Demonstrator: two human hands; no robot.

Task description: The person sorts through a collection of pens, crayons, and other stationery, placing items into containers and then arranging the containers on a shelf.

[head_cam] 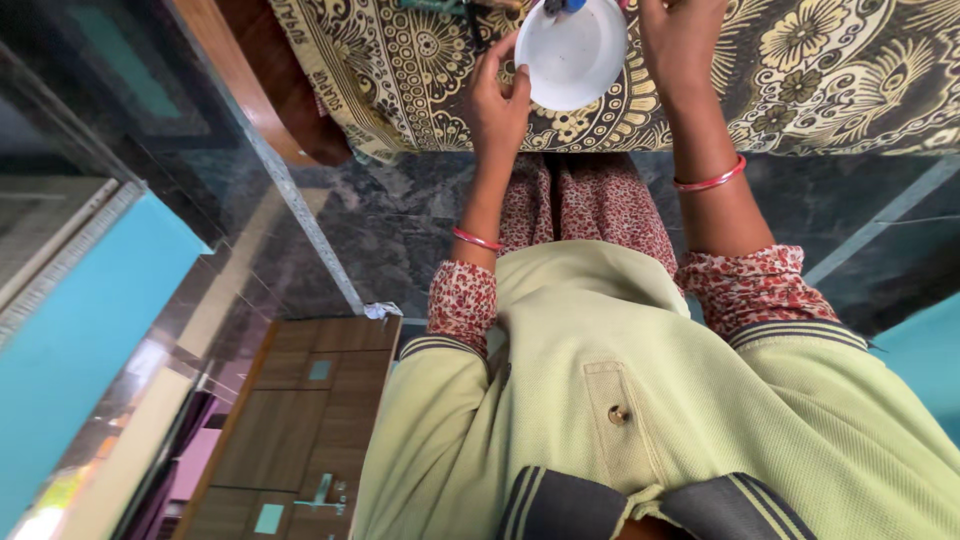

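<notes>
Left hand: the left hand (497,105) is curled around the near-left rim of a white bowl (572,55), thumb and fingertips pinching the edge, so it is closed on the bowl rather than spread.
Right hand: the right hand (678,40) is raised at the bowl's right side, partly cut off by the top of the frame; its fingers are out of sight there, so I cannot tell how far it is open or whether it grips anything.
White bowl: round, plain and shallow, tilted with its inside facing the camera; it sits between the two hands, touching the left one and just beside the right.
Blue thing: a small blue and grey object (562,6) shows at the bowl's far rim, too cropped to identify.
Patterned cloth: a dark cloth with cream floral print (850,80) covers the surface beyond both hands, under the bowl.
Bangles: a red bangle (476,239) rings the left wrist, and another red bangle (712,181) the right forearm.
Clothing: a pale green top with a button (620,413) and red-flowered sleeves (462,302) fill the view nearer than the hands.
Floor: dark marbled floor (400,230) lies below the wrists.
Cabinet: a brown wooden cabinet (290,420) stands well to the left of the left hand.
</notes>
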